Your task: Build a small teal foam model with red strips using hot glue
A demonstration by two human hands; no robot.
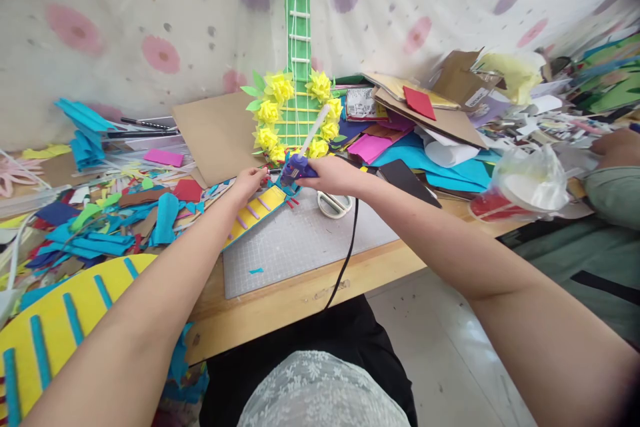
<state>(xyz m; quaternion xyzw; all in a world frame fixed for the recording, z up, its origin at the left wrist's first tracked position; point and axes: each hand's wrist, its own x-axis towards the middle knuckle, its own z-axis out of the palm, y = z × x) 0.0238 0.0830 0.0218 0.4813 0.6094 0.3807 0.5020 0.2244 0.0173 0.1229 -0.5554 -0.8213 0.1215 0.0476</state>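
Note:
My right hand (334, 175) is closed around a purple hot glue gun (296, 166); a white glue stick pokes out of its back and a black cord (347, 255) hangs from it over the table edge. The gun's nozzle points down at the far end of a small yellow and blue paper piece (256, 211) lying on a grey cutting mat (300, 243). My left hand (249, 182) pinches the top edge of that piece, right beside the nozzle. Just behind stands a green paper guitar (298, 47) ringed with yellow paper flowers.
White-handled scissors (334, 203) lie on the mat by my right wrist. Blue, yellow and red paper scraps (100, 220) cover the left side. Cardboard (220, 133) and coloured sheets pile up behind. Another person's hand (617, 147) and a red cup (500, 203) are at the right.

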